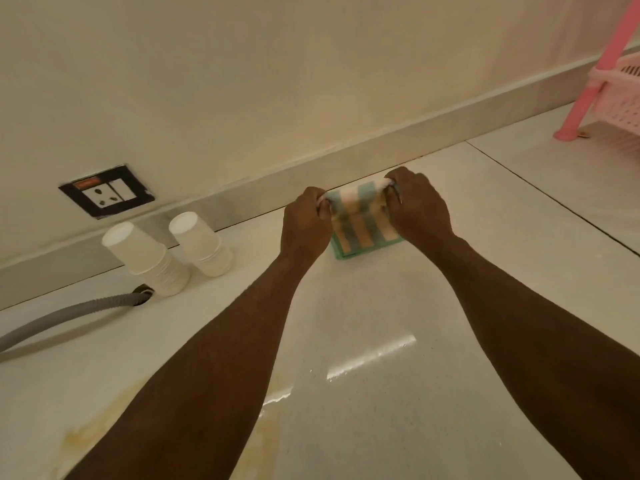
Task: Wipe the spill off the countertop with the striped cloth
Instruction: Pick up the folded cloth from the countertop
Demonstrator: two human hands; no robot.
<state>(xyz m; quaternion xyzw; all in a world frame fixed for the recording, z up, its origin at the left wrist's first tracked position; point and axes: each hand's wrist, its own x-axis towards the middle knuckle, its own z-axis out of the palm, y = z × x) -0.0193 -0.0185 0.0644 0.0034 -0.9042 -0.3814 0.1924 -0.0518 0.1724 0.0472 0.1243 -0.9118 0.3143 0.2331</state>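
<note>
The striped cloth (pixel 360 225), banded in green, white and tan, lies folded on the pale countertop (pixel 502 237) near the back wall. My left hand (pixel 304 220) grips its far left corner and my right hand (pixel 417 206) grips its far right corner, lifting that far edge a little while the near edge rests on the counter. A yellowish-brown spill (pixel 104 420) spreads over the near left of the counter, partly hidden under my left forearm, with a wet glossy patch (pixel 277 396) beside it.
Two stacks of upside-down white paper cups (pixel 145 258) (pixel 201 242) stand at the back left. A grey corrugated hose (pixel 69 317) runs into a hole in the counter. A wall socket (pixel 105 194) sits above them. A pink plastic rack (pixel 602 74) stands at the far right.
</note>
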